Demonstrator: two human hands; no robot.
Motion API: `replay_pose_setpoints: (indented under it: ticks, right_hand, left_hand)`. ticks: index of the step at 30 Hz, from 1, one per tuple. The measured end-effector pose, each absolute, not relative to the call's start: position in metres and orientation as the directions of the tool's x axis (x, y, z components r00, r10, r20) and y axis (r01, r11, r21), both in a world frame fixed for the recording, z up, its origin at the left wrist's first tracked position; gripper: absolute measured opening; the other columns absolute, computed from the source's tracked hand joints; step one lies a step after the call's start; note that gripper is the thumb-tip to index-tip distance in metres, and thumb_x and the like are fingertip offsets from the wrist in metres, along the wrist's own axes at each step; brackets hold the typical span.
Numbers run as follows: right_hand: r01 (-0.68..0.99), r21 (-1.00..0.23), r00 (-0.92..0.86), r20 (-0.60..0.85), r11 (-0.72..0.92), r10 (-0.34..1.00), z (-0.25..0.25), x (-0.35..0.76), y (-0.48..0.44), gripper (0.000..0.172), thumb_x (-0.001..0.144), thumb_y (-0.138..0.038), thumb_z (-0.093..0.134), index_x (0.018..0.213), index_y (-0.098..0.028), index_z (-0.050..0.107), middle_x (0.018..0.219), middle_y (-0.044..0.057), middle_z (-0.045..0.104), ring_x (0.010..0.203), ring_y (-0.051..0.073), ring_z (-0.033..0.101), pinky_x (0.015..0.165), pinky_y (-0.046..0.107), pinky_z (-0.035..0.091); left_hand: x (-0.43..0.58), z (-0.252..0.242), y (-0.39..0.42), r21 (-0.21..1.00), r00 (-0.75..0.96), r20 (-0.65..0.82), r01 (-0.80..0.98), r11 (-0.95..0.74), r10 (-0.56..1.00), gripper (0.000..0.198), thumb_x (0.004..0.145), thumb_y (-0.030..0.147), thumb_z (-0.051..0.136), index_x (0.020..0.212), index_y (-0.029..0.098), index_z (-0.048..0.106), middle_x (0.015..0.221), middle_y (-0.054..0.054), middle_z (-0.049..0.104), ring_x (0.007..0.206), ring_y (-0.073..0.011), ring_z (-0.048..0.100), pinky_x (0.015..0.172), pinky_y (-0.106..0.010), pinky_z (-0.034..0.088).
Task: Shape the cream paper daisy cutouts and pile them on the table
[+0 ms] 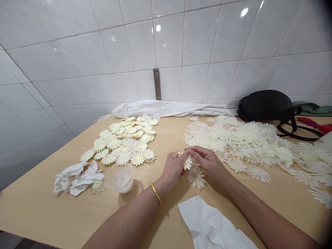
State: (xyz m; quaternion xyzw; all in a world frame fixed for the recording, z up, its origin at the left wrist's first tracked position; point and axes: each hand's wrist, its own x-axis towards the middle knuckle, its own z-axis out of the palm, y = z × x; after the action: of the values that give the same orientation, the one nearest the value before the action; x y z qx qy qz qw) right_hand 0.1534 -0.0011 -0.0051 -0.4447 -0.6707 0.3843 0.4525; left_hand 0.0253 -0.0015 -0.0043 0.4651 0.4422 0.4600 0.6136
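Both hands meet over the middle of the table, closed on one small white fabric flower (pixel 187 163). My left hand (pixel 173 167), with a gold bangle (pixel 155 193) on its wrist, pinches the flower from the left. From the right, the fingertips of my right hand (pixel 204 158) press at its upper edge. Fingers partly cover the flower. Just below the hands a loose white petal piece (pixel 196 177) lies on the table. A pile of cream petal pieces (pixel 124 145) spreads to the left, and a larger heap of white petal pieces (pixel 233 138) to the right.
A clear plastic cup (pixel 119 178) stands left of my forearm, beside crumpled tissue (pixel 76 177). A white paper sheet (pixel 212 221) lies between my forearms. Along the tiled wall are a rolled white cloth (pixel 168 108) and a black bag (pixel 264 104) with its strap.
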Motion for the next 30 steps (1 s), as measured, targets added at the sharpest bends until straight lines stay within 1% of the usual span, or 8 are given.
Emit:
replay_pose_setpoints:
  ticks: [4,8,11,15,19,23,26,30]
  right_hand:
    - [0.329,-0.861,-0.163,0.353,0.388,0.921,-0.005,0.148,-0.005,0.025,0.081,-0.037,0.048,0.077,-0.017,0.062,0.075,0.003,0.062,0.07,0.016,0.055,0.066,0.027,0.04]
    - [0.645,-0.621,-0.082,0.523,0.445,0.849,-0.008,0.153,0.0,0.025,0.083,-0.031,0.042,0.065,-0.019,0.055,0.062,0.002,0.056,0.062,0.016,0.049,0.062,0.029,0.036]
    - [0.881,-0.395,0.04,0.61,0.261,0.791,-0.012,0.169,0.011,0.026,0.084,-0.027,0.04,0.063,-0.018,0.053,0.06,0.004,0.054,0.064,0.019,0.047,0.063,0.033,0.033]
    - [0.973,-0.229,0.144,0.671,0.019,0.727,-0.017,0.186,0.021,0.02,0.079,-0.022,0.045,0.091,-0.016,0.06,0.096,0.013,0.058,0.089,0.029,0.045,0.068,0.04,0.032]
    - [0.927,-0.317,0.088,0.702,0.2,0.706,-0.015,0.179,0.017,0.023,0.082,-0.021,0.042,0.094,-0.018,0.061,0.101,0.01,0.059,0.095,0.027,0.046,0.075,0.04,0.034]
    - [0.661,-0.597,0.016,0.618,0.455,0.786,-0.007,0.164,0.008,0.023,0.084,-0.028,0.042,0.087,-0.019,0.062,0.089,0.006,0.064,0.087,0.02,0.053,0.077,0.033,0.039]
    - [0.477,-0.768,-0.085,0.444,0.427,0.892,-0.003,0.157,0.0,0.024,0.081,-0.034,0.047,0.093,-0.019,0.062,0.093,0.006,0.064,0.086,0.019,0.057,0.073,0.03,0.043]
    - [0.392,-0.852,-0.173,0.302,0.346,0.938,-0.004,0.153,-0.003,0.03,0.074,-0.037,0.056,0.097,-0.017,0.063,0.091,0.006,0.065,0.08,0.019,0.059,0.067,0.029,0.044]
  left_hand:
    - [0.026,-0.007,-0.001,0.976,0.189,-0.158,-0.116,0.182,0.969,0.053,0.066,0.067,0.047,0.049,0.018,0.037,0.037,0.005,0.031,0.03,-0.0053,0.028,0.032,-0.022,0.019]
    - [0.026,-0.008,0.001,0.945,0.185,-0.281,-0.121,0.305,0.942,0.06,0.064,0.076,0.033,0.046,0.019,0.034,0.034,0.004,0.03,0.028,-0.0058,0.027,0.033,-0.022,0.019]
    - [0.025,-0.009,0.003,0.946,0.198,-0.253,-0.154,0.284,0.947,0.058,0.064,0.073,0.039,0.048,0.019,0.033,0.035,0.005,0.03,0.03,-0.0054,0.028,0.034,-0.02,0.019]
    - [0.024,-0.014,0.005,0.946,0.238,-0.216,-0.188,0.263,0.947,0.046,0.068,0.061,0.05,0.058,0.018,0.04,0.042,0.004,0.04,0.036,-0.0082,0.04,0.037,-0.02,0.027]
    - [0.024,-0.019,0.006,0.958,0.241,-0.174,-0.182,0.22,0.955,0.033,0.066,0.044,0.061,0.06,0.017,0.042,0.045,0.003,0.044,0.037,-0.0075,0.042,0.038,-0.02,0.031]
    - [0.025,-0.018,0.005,0.956,0.252,-0.182,-0.179,0.231,0.95,0.033,0.066,0.039,0.062,0.054,0.017,0.041,0.04,0.005,0.039,0.034,-0.0064,0.039,0.036,-0.019,0.027]
    - [0.025,-0.016,0.005,0.959,0.243,-0.166,-0.187,0.214,0.956,0.033,0.066,0.04,0.062,0.053,0.017,0.041,0.038,0.005,0.037,0.032,-0.0056,0.035,0.034,-0.019,0.024]
    - [0.026,-0.014,0.005,0.96,0.229,-0.146,-0.201,0.193,0.962,0.03,0.066,0.04,0.062,0.058,0.017,0.045,0.038,0.006,0.034,0.031,-0.0044,0.029,0.033,-0.019,0.02]
